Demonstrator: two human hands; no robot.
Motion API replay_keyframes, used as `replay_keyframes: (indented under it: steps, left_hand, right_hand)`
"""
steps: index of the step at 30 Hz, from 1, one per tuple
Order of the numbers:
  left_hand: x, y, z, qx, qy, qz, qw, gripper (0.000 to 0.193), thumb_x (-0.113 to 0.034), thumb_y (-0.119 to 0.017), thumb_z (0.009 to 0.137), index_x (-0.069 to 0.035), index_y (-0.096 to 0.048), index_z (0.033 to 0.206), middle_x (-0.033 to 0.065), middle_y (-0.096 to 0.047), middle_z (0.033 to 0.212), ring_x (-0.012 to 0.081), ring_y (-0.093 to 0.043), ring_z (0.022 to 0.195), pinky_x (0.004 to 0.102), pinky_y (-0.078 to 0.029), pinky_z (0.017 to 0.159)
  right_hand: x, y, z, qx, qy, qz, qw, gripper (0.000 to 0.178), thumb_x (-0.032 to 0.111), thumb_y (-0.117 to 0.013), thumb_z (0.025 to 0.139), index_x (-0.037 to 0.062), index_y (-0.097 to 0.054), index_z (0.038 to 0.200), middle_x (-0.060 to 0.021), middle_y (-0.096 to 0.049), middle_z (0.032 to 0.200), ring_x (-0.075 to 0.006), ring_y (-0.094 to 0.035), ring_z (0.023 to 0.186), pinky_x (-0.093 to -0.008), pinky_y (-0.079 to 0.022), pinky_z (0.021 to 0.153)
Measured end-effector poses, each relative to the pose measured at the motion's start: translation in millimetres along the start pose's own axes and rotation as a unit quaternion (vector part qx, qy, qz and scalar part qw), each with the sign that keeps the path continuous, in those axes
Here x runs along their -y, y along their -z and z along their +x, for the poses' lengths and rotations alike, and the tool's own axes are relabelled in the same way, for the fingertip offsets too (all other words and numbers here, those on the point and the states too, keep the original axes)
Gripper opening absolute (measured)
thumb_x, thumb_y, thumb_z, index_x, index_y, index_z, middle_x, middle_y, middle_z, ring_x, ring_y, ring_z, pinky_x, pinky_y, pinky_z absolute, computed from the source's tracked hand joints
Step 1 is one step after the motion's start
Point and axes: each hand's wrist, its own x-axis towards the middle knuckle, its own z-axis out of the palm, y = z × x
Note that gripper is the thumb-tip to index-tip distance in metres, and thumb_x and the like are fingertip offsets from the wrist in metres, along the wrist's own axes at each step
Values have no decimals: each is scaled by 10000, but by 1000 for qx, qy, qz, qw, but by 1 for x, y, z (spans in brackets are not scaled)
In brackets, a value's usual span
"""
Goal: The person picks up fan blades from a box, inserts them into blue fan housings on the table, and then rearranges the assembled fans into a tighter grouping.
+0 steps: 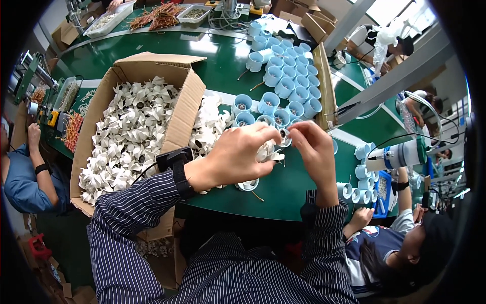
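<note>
My left hand (pixel 235 154) is closed round a small white fan wheel (pixel 267 153) with curved blades, above the near part of the green table. Close beside it, my right hand (pixel 318 154) has thumb and fingers pinched together; whatever they hold is too small to make out. Beneath my left hand sits a light blue cup (pixel 248 187), mostly hidden, with a thin wire at its side. Just beyond my hands stand several light blue cups (pixel 268 103) with small metal parts inside. Loose white fan wheels (pixel 206 126) lie to the left of these cups.
A large cardboard box (pixel 186 109) full of white fan wheels stands at the left. More blue cups (pixel 298 81) fill the back right, along a wooden strip (pixel 325 83). Co-workers sit at both sides. A white-and-green tool (pixel 400 154) hangs at the right.
</note>
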Motion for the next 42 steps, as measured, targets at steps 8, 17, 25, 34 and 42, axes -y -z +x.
replay_keyframes:
  steps: [8,17,25,34,42]
  left_hand:
    - [0,-3,-4,31,-20,73,997,381,-139,-832,805,-98,-692,1158,123,-696,1082,347,-720,994,461,-598,802]
    - [0,-4,-3,53,-54,86,993,486,-143,-892,780,-106,-650,1200,115,-651,1134,331,-709,991,451,-605,788]
    - [1,-5,-3,26,-64,133,989,353,-76,-762,803,-115,-663,1139,71,-662,1058,295,-717,939,443,-598,747]
    - [5,-6,-8,102,-43,135,985,389,-107,-771,805,-112,-669,1180,69,-680,1024,291,-734,948,445,-595,741]
    - [5,-7,-6,119,-46,142,982,372,-104,-760,803,-95,-658,1160,72,-695,1035,301,-746,919,456,-595,720]
  right_hand:
    - [-18,-10,-37,117,-192,313,923,209,123,-772,1028,-48,-742,1144,-81,-754,944,-135,-706,807,-275,-568,740]
    - [-29,2,-43,102,-252,342,899,180,51,-810,972,-26,-738,1119,-76,-765,932,-140,-716,745,-264,-586,669]
    - [-52,9,-48,14,-218,405,888,186,73,-752,1030,-24,-726,1187,-59,-744,949,-111,-658,752,-268,-538,682]
    - [-78,8,-23,88,-197,673,708,194,116,-715,1061,-5,-650,1197,-59,-666,1026,-94,-508,748,-239,-433,653]
    - [-74,1,50,-62,-30,-31,997,187,152,-705,1043,-34,-717,1024,-74,-686,871,-171,-617,746,-318,-490,716]
